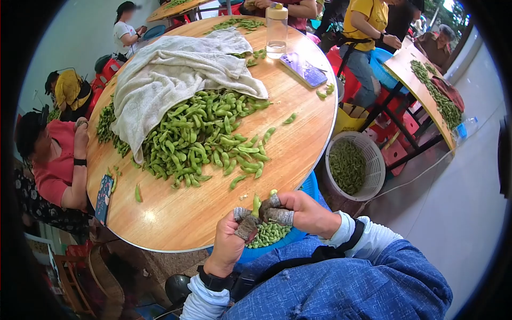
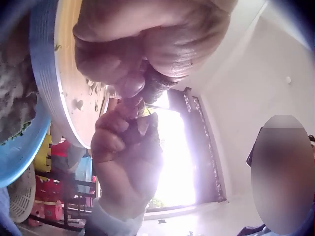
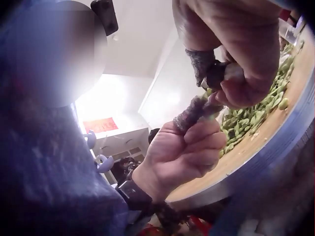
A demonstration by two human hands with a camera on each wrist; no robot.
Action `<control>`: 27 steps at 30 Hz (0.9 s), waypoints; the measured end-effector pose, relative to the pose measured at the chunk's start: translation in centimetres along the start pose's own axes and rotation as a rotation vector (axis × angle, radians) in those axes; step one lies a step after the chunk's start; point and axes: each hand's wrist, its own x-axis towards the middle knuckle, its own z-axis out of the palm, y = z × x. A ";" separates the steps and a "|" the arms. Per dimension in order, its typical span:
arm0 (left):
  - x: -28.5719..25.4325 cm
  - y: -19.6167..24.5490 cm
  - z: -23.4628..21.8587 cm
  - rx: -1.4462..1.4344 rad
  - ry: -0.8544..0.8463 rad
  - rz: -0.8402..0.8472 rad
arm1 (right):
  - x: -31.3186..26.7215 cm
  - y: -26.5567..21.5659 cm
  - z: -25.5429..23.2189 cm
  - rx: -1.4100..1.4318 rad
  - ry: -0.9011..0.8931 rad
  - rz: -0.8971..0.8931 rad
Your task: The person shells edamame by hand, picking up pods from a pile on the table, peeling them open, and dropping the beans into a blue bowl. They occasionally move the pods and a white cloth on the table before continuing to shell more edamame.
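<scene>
Over my lap both hands meet at an edamame pod. My left hand pinches it between thumb and fingers, with the pod's tip pointing up. My right hand, fingers curled, pinches at the pod from the other side; a pale green bit shows at its fingertips. Grey knit covers wrap the thumbs and some fingers. Just below the hands, shelled green beans lie in a blue basin. In the right wrist view the fingertips nearly hide the pod.
A heap of edamame pods lies on the round wooden table, partly under a pale towel. A bottle and a phone stand farther back. On the floor at right is a white basket of pods. People sit around.
</scene>
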 end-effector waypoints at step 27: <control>-0.2 -0.1 0.4 0.327 -0.030 -0.071 | 0.5 2.4 -0.4 0.107 -0.102 0.163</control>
